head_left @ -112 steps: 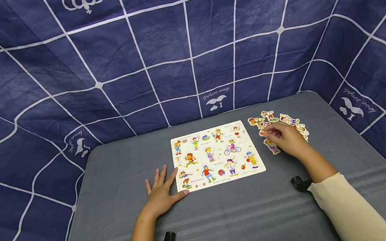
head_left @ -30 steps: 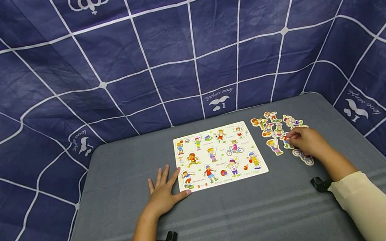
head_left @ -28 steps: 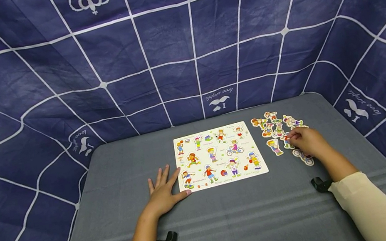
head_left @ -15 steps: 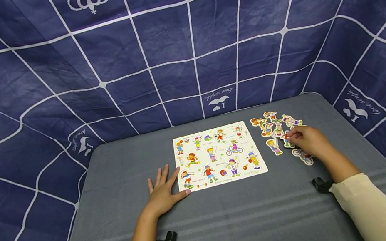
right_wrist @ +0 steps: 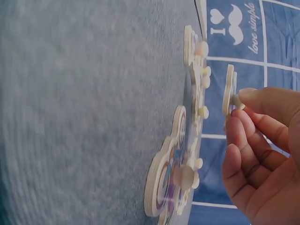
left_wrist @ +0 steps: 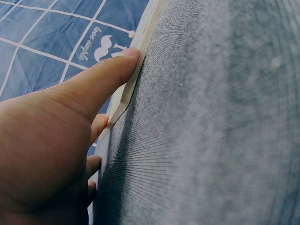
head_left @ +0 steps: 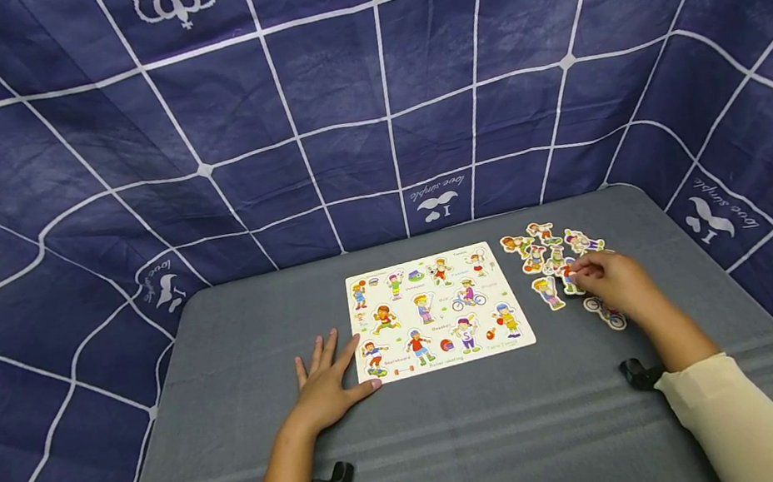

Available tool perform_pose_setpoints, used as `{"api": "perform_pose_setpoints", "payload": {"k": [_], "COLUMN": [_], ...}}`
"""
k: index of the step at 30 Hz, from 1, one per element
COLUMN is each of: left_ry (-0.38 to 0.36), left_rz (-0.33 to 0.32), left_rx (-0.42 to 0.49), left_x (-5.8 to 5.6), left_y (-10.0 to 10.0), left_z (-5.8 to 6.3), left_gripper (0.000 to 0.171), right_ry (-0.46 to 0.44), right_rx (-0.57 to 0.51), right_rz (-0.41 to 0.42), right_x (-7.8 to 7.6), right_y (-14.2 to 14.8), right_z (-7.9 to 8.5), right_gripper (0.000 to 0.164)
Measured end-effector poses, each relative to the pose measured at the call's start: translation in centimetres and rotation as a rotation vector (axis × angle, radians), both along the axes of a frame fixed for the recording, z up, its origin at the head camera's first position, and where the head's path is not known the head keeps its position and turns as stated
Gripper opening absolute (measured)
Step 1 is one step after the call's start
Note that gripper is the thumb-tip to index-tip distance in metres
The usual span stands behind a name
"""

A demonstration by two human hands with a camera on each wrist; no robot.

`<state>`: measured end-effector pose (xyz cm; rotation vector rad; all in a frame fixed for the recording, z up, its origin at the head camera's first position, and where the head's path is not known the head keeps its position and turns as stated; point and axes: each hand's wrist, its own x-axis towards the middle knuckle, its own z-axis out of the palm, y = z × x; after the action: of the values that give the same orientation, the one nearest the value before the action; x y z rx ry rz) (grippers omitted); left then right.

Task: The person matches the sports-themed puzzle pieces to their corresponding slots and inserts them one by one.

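Observation:
My left hand lies with fingers spread at the left side of a flat puzzle board printed with sports figures. Its thumb rests on the board's edge in the left wrist view. With thumb and fingertips my right hand pinches the small wooden knob of a puzzle piece, a figure in a red top. That piece is raised over the other pieces in the right wrist view. Just below the right hand lies a bicycle puzzle piece, its knob upward.
Several loose puzzle pieces with knobs lie in a cluster right of the board, some overlapping. A grey cloth covers the table. Blue curtains with white grid lines stand behind and at both sides.
My right hand has moved from the cluster's left part toward its right, near side and now lifts the red-topped puzzle piece, shifting slightly left. The left hand stays at the board.

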<state>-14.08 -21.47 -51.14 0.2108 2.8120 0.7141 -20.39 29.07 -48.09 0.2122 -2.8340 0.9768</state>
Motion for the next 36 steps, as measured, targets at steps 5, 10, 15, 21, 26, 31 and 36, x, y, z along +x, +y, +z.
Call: {"api": "perform_pose_setpoints", "payload": {"k": [5, 10, 15, 21, 26, 31, 36], "left_ry": [-0.002, -0.001, -0.001, -0.003, -0.006, -0.004, -0.004], "left_rz": [0.002, 0.004, 0.001, 0.002, 0.001, 0.001, 0.002], "left_rx": [-0.002, -0.001, 0.0, -0.004, -0.004, -0.008, -0.007], "left_x": [0.0, 0.0, 0.0, -0.1, -0.1, -0.1, -0.1], "left_y": [0.0, 0.1, 0.1, 0.0, 0.0, 0.1, 0.0], "left_z": [0.0, 0.0, 0.0, -0.1, -0.1, -0.1, -0.1], "left_gripper": [0.094, 0.094, 0.094, 0.095, 0.095, 0.095, 0.095], "right_ry": [0.065, 0.086, 0.101, 0.124, 0.143, 0.125, 0.121], "right_rx": [-0.03, -0.04, -0.043, -0.05, -0.065, -0.088, -0.105], "right_rz": [0.007, 0.004, -0.007, -0.01, 0.02, 0.038, 0.054], "right_x": [0.3, 0.6, 0.9, 1.2, 1.3, 1.5, 1.7], "right_y": [-0.6, -1.3, -2.0, -3.0, -3.7, -4.7, -5.8], "right_z": [0.1, 0.4, 0.8, 1.1, 1.2, 1.4, 1.6], "right_gripper": [0.012, 0.012, 0.013, 0.012, 0.011, 0.011, 0.01]}}
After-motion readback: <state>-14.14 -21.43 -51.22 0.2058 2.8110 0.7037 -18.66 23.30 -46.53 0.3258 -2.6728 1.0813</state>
